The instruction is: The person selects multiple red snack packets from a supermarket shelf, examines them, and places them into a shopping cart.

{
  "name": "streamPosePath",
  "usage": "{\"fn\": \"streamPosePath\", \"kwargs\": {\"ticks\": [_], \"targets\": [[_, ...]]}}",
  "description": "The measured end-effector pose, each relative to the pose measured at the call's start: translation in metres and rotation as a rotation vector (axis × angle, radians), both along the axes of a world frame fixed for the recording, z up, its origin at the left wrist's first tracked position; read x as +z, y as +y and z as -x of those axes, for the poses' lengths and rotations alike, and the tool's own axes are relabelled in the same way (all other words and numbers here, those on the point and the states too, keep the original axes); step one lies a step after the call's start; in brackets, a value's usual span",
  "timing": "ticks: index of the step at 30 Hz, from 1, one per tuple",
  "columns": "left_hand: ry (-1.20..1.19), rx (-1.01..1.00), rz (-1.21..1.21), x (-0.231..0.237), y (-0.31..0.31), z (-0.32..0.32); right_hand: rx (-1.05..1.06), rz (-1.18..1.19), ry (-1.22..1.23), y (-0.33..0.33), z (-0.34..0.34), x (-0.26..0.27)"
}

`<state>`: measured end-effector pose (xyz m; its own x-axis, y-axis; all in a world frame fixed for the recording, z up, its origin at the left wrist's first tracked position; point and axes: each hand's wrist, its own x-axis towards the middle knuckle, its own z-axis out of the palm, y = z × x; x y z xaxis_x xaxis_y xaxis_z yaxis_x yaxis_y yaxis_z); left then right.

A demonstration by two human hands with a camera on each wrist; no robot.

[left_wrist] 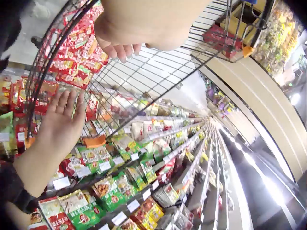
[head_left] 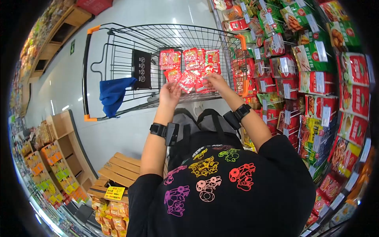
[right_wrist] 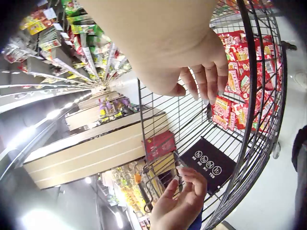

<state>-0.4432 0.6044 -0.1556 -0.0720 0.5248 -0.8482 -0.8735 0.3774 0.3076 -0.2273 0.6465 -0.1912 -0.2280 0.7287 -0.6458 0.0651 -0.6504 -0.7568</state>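
Several red snack packets [head_left: 191, 58] lie side by side and overlapping in the black wire shopping cart [head_left: 118, 43]. My left hand [head_left: 170, 93] is over the near side of the cart, its fingertips close to the nearest left packet [head_left: 173, 74]. Its fingers are loosely bent and hold nothing, as the right wrist view shows with the left hand [right_wrist: 184, 201]. Over the right end of the packets is my right hand [head_left: 218, 83], with nothing in its grasp. In the left wrist view the right hand [left_wrist: 62, 117] has its fingers nearly straight.
Hanging packets on the shelf rack [head_left: 292, 79] crowd the right side. A blue cloth [head_left: 114, 94] hangs by the cart's orange-and-black handle [head_left: 85, 75]. A black sign panel [right_wrist: 208, 163] is fixed inside the cart. Wooden display stands [head_left: 120, 168] are at the lower left.
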Motion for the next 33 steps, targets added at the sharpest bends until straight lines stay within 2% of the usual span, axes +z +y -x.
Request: {"fn": "streamPosePath", "kwargs": {"ticks": [2,5,8,10,12,13,15,16,17,18,19,21,22,25,31,33], "targets": [[-0.002,0.062,0.169,-0.034,0.012,0.011,-0.006,0.098,-0.014,0.014,-0.001,-0.016],[0.077,-0.112,0.298,-0.086,0.027,0.026,-0.041,0.217,-0.037,0.027,-0.002,-0.042],[0.219,-0.639,0.333,-0.130,0.040,0.031,-0.095,0.270,-0.100,0.042,-0.008,-0.090],[0.413,-0.926,0.340,-0.140,0.053,0.022,-0.099,0.281,-0.195,0.050,-0.008,-0.118],[0.317,-1.008,0.261,-0.136,0.068,0.015,-0.144,0.270,-0.226,0.044,-0.011,-0.154],[0.358,-1.042,0.305,-0.153,0.072,0.012,-0.187,0.280,-0.248,0.046,-0.010,-0.173],[0.294,-1.171,0.309,-0.212,0.064,0.011,-0.217,0.302,-0.345,0.042,-0.014,-0.213],[0.264,-1.240,0.311,-0.242,0.058,0.012,-0.141,0.284,-0.548,0.041,-0.012,-0.222],[0.154,-1.220,0.347,-0.265,0.053,0.013,-0.059,0.262,-0.746,0.043,-0.009,-0.227],[0.167,-1.201,0.344,-0.267,0.051,0.009,0.034,0.239,-0.941,0.045,-0.004,-0.227],[0.179,-1.174,0.337,-0.261,0.056,-0.002,0.027,0.310,-0.970,0.051,0.000,-0.226],[0.165,-1.124,0.305,-0.240,0.065,-0.019,0.084,0.177,-1.115,0.044,0.014,-0.239],[0.128,-1.100,0.319,-0.250,0.059,-0.021,0.121,0.107,-1.183,0.043,0.021,-0.237],[0.025,-1.004,0.383,-0.296,0.027,-0.025,0.251,0.111,-1.187,0.045,0.034,-0.212],[0.165,-1.070,0.377,-0.309,0.026,-0.042,0.330,0.262,-1.235,0.055,0.048,-0.204],[0.171,-1.063,0.336,-0.310,0.030,-0.044,0.337,0.252,-1.154,0.055,0.045,-0.204]]}}
